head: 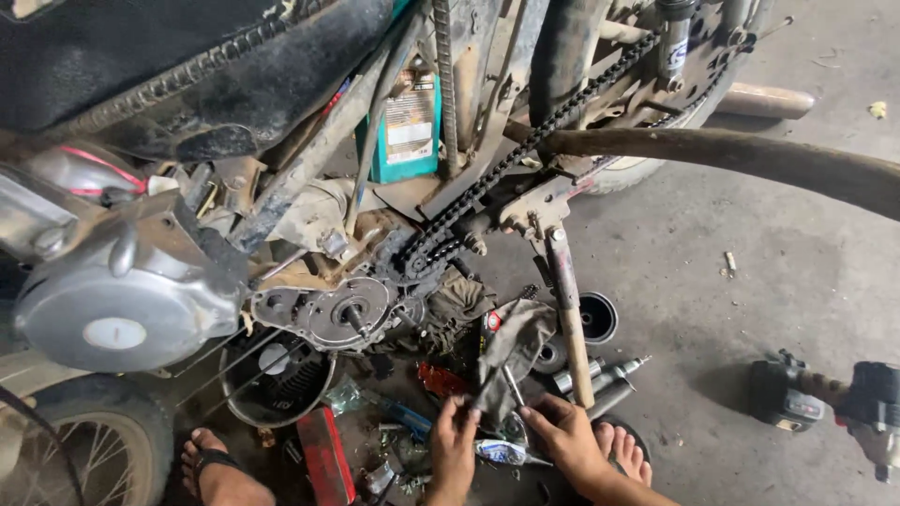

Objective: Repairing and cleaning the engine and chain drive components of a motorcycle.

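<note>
My left hand (453, 442) and my right hand (565, 436) are close together low in the view, over a litter of parts on the floor. The left fingertips pinch the lower edge of a dirty grey rag (518, 342). The right thumb and fingers close on a thin metal rod (512, 384) that pokes up beside the rag. Just above them is the motorcycle's open sprocket housing (342, 314), with the black drive chain (525, 150) running up to the right. A rusty stand leg (568, 319) comes down next to my right hand.
A grey engine cover (122, 290) bulges at left, above a spoked wheel (84, 450). Metal sockets (600, 375), a black round cup (597, 317), a red box (325, 454) and a teal bottle (410, 122) lie around. A power wrench (825, 398) rests on the concrete at right. A sandalled foot (220, 468) is nearby.
</note>
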